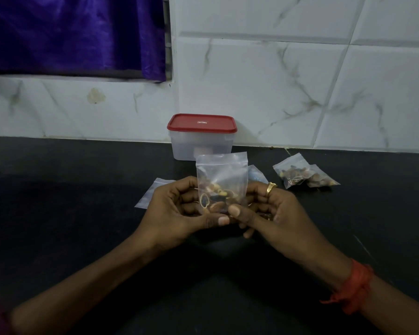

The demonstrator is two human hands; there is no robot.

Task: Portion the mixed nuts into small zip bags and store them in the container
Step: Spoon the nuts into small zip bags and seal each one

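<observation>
A small zip bag [221, 169] is held upright over the dark counter [58, 213], just in front of the container [201, 147], and it is gripped by both hands. The left hand [177, 209] is curled round the bag's lower left edge, with the thumb pressed against the front near the bottom. The right hand [273, 213] is curled round the lower right edge, its thumb laid on the front beside the other thumb. Mixed nuts [215, 198] are seen gathered in the bag's lower half; whether the zip is sealed cannot be told.

The container is stood at the back against the tiled wall [276, 81], its red lid [201, 123] on. A small white label is carried on the lid, but it is too small to be read. Two filled bags [300, 175] are laid touching on the counter to the right. Flat empty bags [146, 195] are partly hidden behind the left hand. A gold ring [271, 187] is worn on the right hand and a red thread [353, 286] on that wrist.
</observation>
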